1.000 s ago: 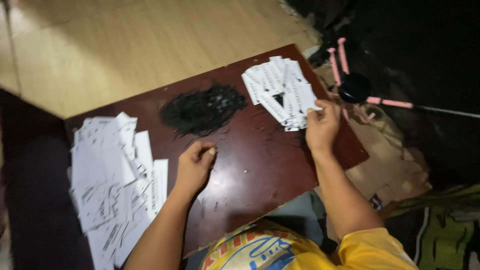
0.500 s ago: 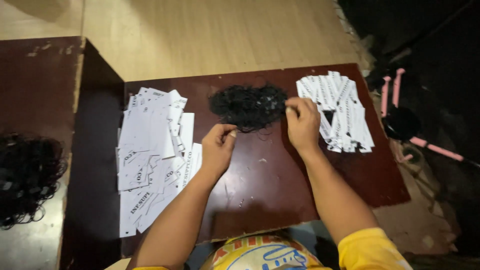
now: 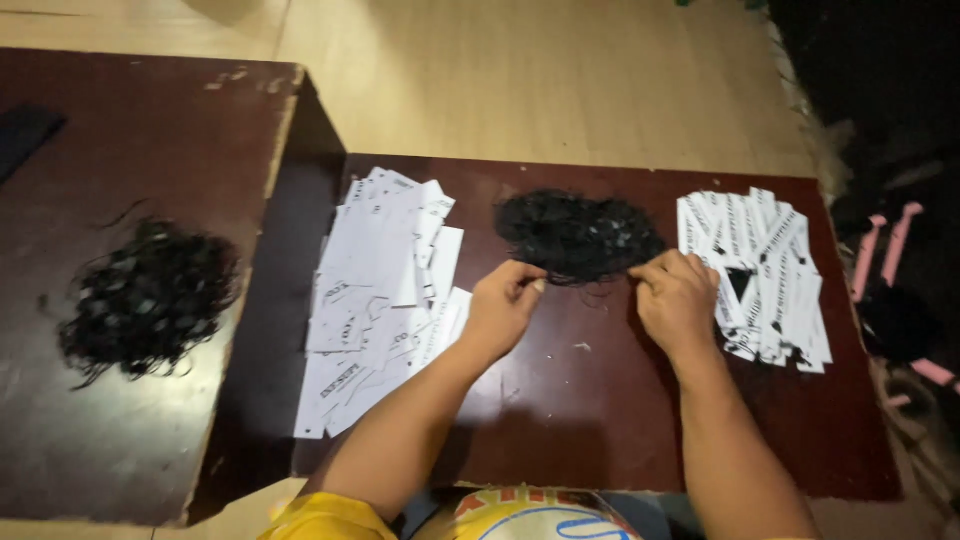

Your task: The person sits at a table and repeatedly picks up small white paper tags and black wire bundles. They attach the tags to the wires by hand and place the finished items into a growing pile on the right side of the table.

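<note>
Two hands pinch the near edge of the hair pile (image 3: 578,236): left hand (image 3: 503,305) and right hand (image 3: 676,296), fingers closed on strands. Teasing out a few strands at a time seems best. Cards (image 3: 378,290) lie left of the pile, tags (image 3: 760,270) right; bare worktop (image 3: 600,420) lies nearer.

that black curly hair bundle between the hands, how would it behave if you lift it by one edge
The hair bundle looks like loose tangled curls, so it would probably sag and stretch, not lift stiffly. It seems light for its size. Stray strands at its edge suggest bits may pull free where the left hand and right hand pinch it.
</note>
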